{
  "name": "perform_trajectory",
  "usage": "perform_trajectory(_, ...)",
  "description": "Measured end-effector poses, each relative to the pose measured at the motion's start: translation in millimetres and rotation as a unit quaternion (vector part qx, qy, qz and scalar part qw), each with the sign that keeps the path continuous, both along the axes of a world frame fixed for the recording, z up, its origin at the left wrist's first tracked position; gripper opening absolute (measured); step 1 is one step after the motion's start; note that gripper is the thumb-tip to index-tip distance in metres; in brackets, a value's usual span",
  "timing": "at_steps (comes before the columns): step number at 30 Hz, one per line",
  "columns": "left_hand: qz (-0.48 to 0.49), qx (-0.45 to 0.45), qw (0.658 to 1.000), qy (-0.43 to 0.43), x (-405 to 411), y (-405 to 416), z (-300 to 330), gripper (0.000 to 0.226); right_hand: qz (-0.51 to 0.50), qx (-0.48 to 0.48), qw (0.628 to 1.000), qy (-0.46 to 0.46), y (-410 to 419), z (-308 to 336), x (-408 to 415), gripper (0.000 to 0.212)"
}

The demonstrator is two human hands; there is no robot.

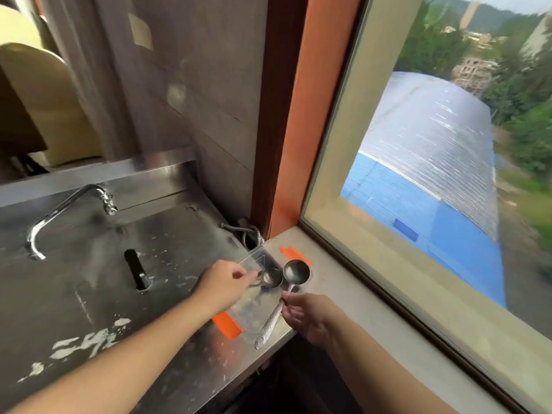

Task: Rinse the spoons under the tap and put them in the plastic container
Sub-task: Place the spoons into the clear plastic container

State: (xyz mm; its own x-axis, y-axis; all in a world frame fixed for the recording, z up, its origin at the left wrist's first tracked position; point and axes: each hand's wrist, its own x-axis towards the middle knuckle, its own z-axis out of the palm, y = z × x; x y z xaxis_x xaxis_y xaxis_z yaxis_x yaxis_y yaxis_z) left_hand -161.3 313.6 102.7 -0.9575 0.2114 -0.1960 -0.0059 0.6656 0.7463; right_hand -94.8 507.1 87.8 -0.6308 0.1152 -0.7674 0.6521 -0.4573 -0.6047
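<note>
At the far left the tap (pixel 68 216) arches over the steel counter (pixel 89 309), its spout well apart from both hands, and no water can be seen running from it — so whether these spoons have been rinsed cannot be told from here. Moving right, the left hand (pixel 222 286) has its thumb and fingers pinched on the handle of a small metal spoon (pixel 270 279), whose bowl sits over the clear plastic container (pixel 254 294); that container lies at the counter's right edge between two strips of orange tape. Its walls are transparent and hard to read against the steel, so a misjudged release could probably drop the spoon onto the rim or outside it. Further right, the right hand (pixel 304 316) closes its fingers round the middle of the handle of a larger ladle-like spoon (pixel 295 273), bowl tilted up on the far side, handle end reaching past the near counter edge. The likely risk here is a clash — both bowls are just beside each other over one small container, and wet metal may slip or knock the light container off the nearby edge.
</note>
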Motion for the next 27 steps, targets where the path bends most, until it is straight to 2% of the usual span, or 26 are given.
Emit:
perform_trajectory(1,0.017,0.076,0.993,-0.084,12.8,-7.1,6.0,0.039,-0.003,-0.01,1.0,0.004,-1.7,0.6,-1.9,0.007)
perform_trajectory(3,0.007,0.146,0.963,-0.226,36.5,-22.2,13.5,0.05,0.0,-0.02,1.0,0.009,-6.2,1.7,-6.5,0.008)
perform_trajectory(5,-0.033,0.187,0.928,-0.321,56.4,-32.4,19.1,0.059,0.001,-0.029,1.0,0.013,-9.5,4.0,-9.7,0.012)
perform_trajectory(6,-0.051,0.207,0.914,-0.345,63.3,-36.0,20.0,0.056,0.001,-0.03,0.999,0.013,-11.6,4.4,-11.4,0.013)
perform_trajectory(9,-0.048,0.253,0.908,-0.331,73.8,-39.6,15.5,0.028,0.003,-0.019,1.0,0.007,-19.6,4.3,-14.8,0.016)
perform_trajectory(12,-0.006,0.264,0.913,-0.31,74.9,-38.6,10.7,0.031,0.025,0.028,0.999,0.006,-26.9,4.6,-17.7,0.016)
perform_trajectory(13,0.001,0.266,0.913,-0.308,74.8,-38.4,10.3,0.033,0.051,0.065,0.997,0.013,-27.9,5.2,-18.6,0.015)
perform_trajectory(14,0.007,0.268,0.913,-0.307,75.1,-39.3,8.8,0.034,0.094,0.14,0.985,0.026,-28.8,4.8,-19.7,0.015)
perform_trajectory(15,0.012,0.267,0.914,-0.304,75.3,-39.2,7.8,0.034,0.153,0.257,0.953,0.045,-27.7,4.0,-21.0,0.019)
perform_trajectory(16,0.015,0.264,0.916,-0.302,75.3,-39.2,5.9,0.034,0.213,0.39,0.893,0.073,-27.2,1.9,-21.9,0.024)
perform_trajectory(18,0.018,0.25,0.921,-0.299,74.6,-38.3,1.7,0.033,0.336,0.592,0.722,0.124,-30.4,-1.9,-22.4,0.026)
perform_trajectory(19,0.019,0.243,0.924,-0.295,74.3,-37.1,-0.5,0.032,0.388,0.637,0.653,0.13,-33.3,-4.1,-22.8,0.026)
perform_trajectory(21,0.02,0.227,0.931,-0.286,72.2,-34.5,-5.5,0.032,0.466,0.673,0.56,0.128,-38.5,-12.3,-25.8,0.028)
perform_trajectory(24,0.015,0.197,0.943,-0.267,68.6,-29.7,-13.0,0.035,0.555,0.672,0.476,0.116,-40.0,-18.6,-31.0,0.032)
perform_trajectory(27,0.006,0.182,0.947,-0.264,62.3,-27.8,-21.7,0.037,0.654,0.648,0.377,0.099,-39.7,-18.9,-36.6,0.032)
